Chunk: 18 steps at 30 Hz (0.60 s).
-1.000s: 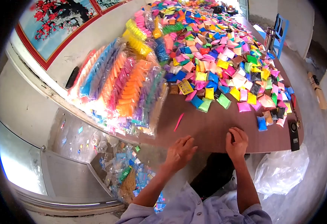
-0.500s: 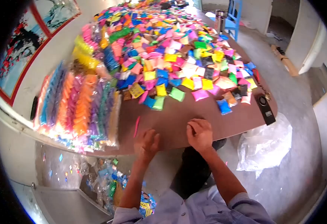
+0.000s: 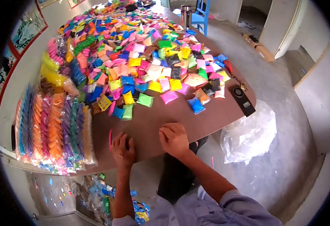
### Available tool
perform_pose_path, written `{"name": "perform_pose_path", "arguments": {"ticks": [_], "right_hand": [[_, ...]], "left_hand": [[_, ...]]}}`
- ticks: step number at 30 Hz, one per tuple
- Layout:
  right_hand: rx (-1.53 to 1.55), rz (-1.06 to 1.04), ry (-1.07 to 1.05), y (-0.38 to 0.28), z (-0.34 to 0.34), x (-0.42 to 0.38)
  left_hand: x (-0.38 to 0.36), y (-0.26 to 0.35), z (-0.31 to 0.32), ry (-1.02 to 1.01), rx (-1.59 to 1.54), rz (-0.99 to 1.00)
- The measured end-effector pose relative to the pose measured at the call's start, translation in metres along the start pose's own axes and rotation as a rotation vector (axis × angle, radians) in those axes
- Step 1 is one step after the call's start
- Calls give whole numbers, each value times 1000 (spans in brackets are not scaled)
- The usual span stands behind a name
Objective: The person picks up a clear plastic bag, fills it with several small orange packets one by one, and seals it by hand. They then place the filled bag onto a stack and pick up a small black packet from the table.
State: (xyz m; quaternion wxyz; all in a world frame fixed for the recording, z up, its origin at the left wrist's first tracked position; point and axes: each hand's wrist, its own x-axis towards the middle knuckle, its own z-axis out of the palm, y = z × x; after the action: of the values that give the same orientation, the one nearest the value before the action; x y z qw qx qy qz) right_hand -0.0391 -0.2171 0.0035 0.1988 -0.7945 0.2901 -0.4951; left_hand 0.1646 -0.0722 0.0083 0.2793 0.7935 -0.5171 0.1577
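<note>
My left hand (image 3: pixel 123 150) rests at the near edge of the brown table (image 3: pixel 146 130), fingers curled, right beside a thin pink strip (image 3: pixel 110 140). Further right lies my right hand (image 3: pixel 173 138), also curled, on the table top. What either hand holds, if anything, is hidden. Beyond them spreads a big heap of small coloured packets (image 3: pixel 134 62); a light green packet (image 3: pixel 145 100), a pink packet (image 3: pixel 169 96) and a blue packet (image 3: pixel 196 106) lie at its near side. Long clear bags of stacked coloured packets (image 3: pixel 55 128) stand at the left.
A black device (image 3: pixel 241 101) with a round dial lies at the table's right edge, near keys (image 3: pixel 240 82). A steel flask (image 3: pixel 186 17) stands at the back by a blue chair (image 3: pixel 202 19). Clear plastic sheeting (image 3: pixel 249 133) and a pile of wrappers (image 3: pixel 97 196) are on the floor.
The view has turned right, so the table and both hands appear further left. My hands stay near the table edge, curled as before. The packets look unmoved.
</note>
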Motion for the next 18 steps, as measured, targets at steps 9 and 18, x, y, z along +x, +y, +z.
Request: {"name": "perform_pose_path", "arguments": {"ticks": [9,18], "right_hand": [[32,28,12,3,4,-7],[25,12,15,3,0,-5]], "left_hand": [[-3,-4,3,-8,-5,-3],[-3,-6,6,22,-15,32]]}}
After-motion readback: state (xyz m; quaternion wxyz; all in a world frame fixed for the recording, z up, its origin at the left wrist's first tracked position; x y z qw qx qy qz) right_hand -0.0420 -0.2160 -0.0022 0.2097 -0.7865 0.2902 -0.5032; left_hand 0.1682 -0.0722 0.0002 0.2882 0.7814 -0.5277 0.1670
